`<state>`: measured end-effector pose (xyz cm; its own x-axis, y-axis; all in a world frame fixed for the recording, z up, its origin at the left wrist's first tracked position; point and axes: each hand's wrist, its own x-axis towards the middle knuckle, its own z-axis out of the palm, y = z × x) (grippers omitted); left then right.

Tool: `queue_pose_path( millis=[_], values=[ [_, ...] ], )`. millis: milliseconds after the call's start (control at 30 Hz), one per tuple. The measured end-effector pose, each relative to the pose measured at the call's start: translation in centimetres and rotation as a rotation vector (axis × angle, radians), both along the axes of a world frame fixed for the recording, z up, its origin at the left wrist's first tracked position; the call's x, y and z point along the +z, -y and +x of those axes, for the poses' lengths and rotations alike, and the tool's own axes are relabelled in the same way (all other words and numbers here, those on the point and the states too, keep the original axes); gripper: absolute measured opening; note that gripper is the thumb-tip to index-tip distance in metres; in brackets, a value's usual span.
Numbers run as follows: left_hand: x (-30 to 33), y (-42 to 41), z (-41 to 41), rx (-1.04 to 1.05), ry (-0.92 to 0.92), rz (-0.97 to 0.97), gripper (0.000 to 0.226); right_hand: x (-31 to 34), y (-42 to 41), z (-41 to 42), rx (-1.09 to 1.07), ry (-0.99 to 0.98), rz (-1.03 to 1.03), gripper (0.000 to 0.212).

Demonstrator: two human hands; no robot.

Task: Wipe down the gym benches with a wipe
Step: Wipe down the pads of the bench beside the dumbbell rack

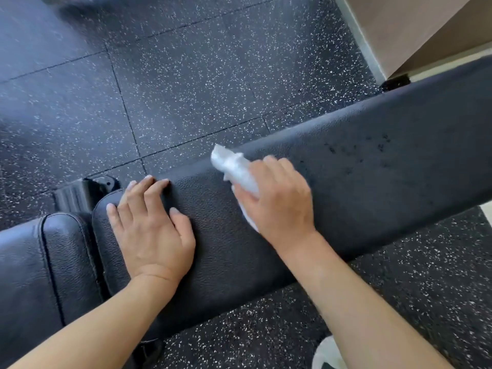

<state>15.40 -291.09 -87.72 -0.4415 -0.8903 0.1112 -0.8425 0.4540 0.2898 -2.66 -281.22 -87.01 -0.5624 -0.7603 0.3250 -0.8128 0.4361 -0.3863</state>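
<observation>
My right hand [277, 198] grips the wipe [234, 169] mid-pad, my left hand [151, 227] rests flat and empty; the spotted far end of the bench [372, 166] remains unwiped.

Surface pad [346, 166]: black pebbled leatherette, matt, dark damp specks at right of frame.
Seat pad [26, 262], lower left: smoother, glossier leatherette, stitched seams.
Wipe [234, 166]: white, thin, crumpled cloth-like sheet.
Floor [186, 75]: black rubber tiles, white-flecked, matt.
</observation>
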Motion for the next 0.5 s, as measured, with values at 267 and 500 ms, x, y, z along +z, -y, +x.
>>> queue_pose_path(
  millis=[267, 500],
  values=[
    [0.0, 0.0, 0.1, 0.006, -0.003, 0.009, 0.053, 1.2, 7.8, -6.4, -0.183, 0.038, 0.177, 0.031],
    [0.3, -0.1, 0.0, 0.009, 0.008, 0.032, 0.055, 1.1, 11.4, 4.8, 0.107, 0.096, 0.135, 0.025]
  ],
)
